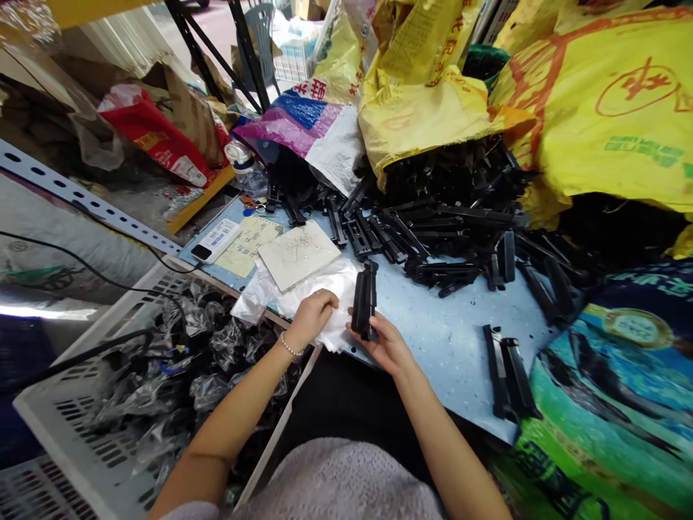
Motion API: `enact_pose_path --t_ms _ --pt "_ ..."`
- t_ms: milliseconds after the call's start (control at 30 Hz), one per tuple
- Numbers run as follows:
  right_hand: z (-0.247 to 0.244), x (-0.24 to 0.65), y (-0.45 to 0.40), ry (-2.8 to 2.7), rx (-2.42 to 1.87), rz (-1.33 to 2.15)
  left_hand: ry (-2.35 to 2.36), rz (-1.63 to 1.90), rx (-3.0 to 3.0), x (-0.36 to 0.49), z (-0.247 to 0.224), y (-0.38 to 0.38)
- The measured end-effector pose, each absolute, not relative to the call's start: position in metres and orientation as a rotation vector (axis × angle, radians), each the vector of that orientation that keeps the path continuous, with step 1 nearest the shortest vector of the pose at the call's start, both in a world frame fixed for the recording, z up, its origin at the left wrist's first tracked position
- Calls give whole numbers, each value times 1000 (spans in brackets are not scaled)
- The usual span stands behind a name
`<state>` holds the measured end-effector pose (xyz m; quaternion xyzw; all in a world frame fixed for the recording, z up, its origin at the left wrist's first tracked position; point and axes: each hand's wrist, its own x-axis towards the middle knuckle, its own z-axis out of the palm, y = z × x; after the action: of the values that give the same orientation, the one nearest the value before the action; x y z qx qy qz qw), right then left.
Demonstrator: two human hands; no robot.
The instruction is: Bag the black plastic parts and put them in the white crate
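Observation:
My right hand (387,345) is closed around the lower end of a long black plastic part (364,300), which stands nearly upright over the table's front edge. To its left, my left hand (314,315) has its fingers curled together on the thin clear plastic bags (292,302); a bag seems pinched in them, though the fingertips are partly hidden. A whitish square slab (299,254), with small specks on top, lies on the bags. Many similar black parts (379,235) are heaped along the back of the blue table (427,325).
At left below the table, a white crate (59,390) holds bagged black parts. Yellow sacks (422,101) spill parts at the back. Two black parts (509,372) lie at right beside a green-blue sack (611,404). A white device (216,242) rests by a handwritten note (246,245).

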<state>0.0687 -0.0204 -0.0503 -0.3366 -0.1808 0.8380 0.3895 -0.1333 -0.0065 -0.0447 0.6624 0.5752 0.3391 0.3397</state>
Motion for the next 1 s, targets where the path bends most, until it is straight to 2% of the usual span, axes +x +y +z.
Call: enact_pose_path --t_ms 133,233,333,433,500,667,767,867,933,1000 --pt "-50 84 -33 -573 -889 2056 1565 753 2136 -141 -41 -9" --pt "-46 105 -51 -647 -801 2252 1543 750 2098 -144 -43 -6" --pt "-49 114 -61 -479 -812 2513 1507 818 2047 -142 -41 -13" --pt "-55 105 -56 -318 -871 2523 1418 875 2163 -129 -35 -35" --pt "-54 93 -51 -439 -938 2376 1240 828 2274 -116 -33 -55" --pt "-32 64 -67 -1266 -1215 1682 1061 720 2210 -102 -25 -90" --pt "-14 67 -90 -1481 -984 1787 1105 782 2177 -118 -2 -110" --pt "-3 103 -98 -1540 -887 1950 1259 594 2080 -166 25 -136" --pt "-1 140 -94 -1656 -1139 1695 1360 359 1987 -221 26 -146" --pt "-4 170 -88 -1783 -1423 1237 1590 209 1820 -286 7 -144"
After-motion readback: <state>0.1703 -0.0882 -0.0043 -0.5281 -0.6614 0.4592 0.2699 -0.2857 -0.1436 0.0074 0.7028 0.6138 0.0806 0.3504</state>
